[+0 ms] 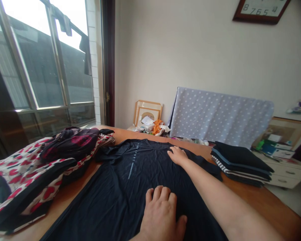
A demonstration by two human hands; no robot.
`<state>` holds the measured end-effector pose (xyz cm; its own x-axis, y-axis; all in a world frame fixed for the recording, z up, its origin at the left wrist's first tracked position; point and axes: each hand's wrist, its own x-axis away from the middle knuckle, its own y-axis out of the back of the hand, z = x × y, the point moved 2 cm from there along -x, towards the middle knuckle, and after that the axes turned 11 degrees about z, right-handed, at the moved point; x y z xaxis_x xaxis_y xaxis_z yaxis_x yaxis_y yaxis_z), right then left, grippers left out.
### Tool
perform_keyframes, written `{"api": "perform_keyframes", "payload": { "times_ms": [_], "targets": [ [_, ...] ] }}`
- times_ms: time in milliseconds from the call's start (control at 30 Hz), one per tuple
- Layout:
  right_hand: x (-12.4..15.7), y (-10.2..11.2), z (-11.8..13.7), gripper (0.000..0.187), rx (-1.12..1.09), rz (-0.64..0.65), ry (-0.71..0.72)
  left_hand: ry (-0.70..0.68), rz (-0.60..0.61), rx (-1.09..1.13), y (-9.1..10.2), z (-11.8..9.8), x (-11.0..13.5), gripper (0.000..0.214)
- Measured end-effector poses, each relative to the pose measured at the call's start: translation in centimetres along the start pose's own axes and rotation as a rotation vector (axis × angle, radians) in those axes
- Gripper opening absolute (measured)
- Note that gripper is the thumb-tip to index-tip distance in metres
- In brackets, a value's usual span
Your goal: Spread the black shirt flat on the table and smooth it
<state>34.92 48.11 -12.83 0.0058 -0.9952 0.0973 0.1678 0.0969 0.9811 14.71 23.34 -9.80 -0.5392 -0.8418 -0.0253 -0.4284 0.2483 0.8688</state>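
A black T-shirt (115, 194) with white lettering lies spread out in front of me, its collar at the far end and a sleeve out to each side. My left hand (161, 212) rests palm down on the lower middle of the shirt, thumb out and fingers a little bent. Further away, my right hand (177, 155) lies on the fabric near the collar and right shoulder, its fingers apart. Neither hand grips the cloth. Wrinkles run across the chest.
A heap of clothes with red-patterned fabric (50, 182) covers the left of the wooden table (278, 206). On the right sits a stack of folded garments (240, 164). Behind are a dotted lavender cloth (220, 115), framed pictures (147, 112) and a white drawer cabinet (286, 170).
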Motion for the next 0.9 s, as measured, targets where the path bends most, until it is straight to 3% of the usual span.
{"api": "perform_keyframes", "payload": {
  "times_ms": [300, 567, 733, 900],
  "targets": [
    [-0.1, 0.0, 2.4, 0.060, -0.029, 0.024, 0.050, 0.036, 0.030, 0.019, 0.3, -0.1, -0.1, 0.043],
    [-0.2, -1.5, 6.6, 0.060, -0.063, 0.092, 0.226, 0.023, 0.004, 0.023, -0.1, 0.2, -0.2, 0.043],
    [0.1, -0.9, 6.2, 0.062, -0.124, 0.055, 0.230, 0.016, -0.013, 0.012, -0.1, 0.3, -0.2, 0.041],
    [3.6, 1.5, 4.4, 0.052, -0.197, -0.078, 0.229, 0.007, -0.026, 0.004, 0.3, -0.1, 0.4, 0.040]
  ]
}}
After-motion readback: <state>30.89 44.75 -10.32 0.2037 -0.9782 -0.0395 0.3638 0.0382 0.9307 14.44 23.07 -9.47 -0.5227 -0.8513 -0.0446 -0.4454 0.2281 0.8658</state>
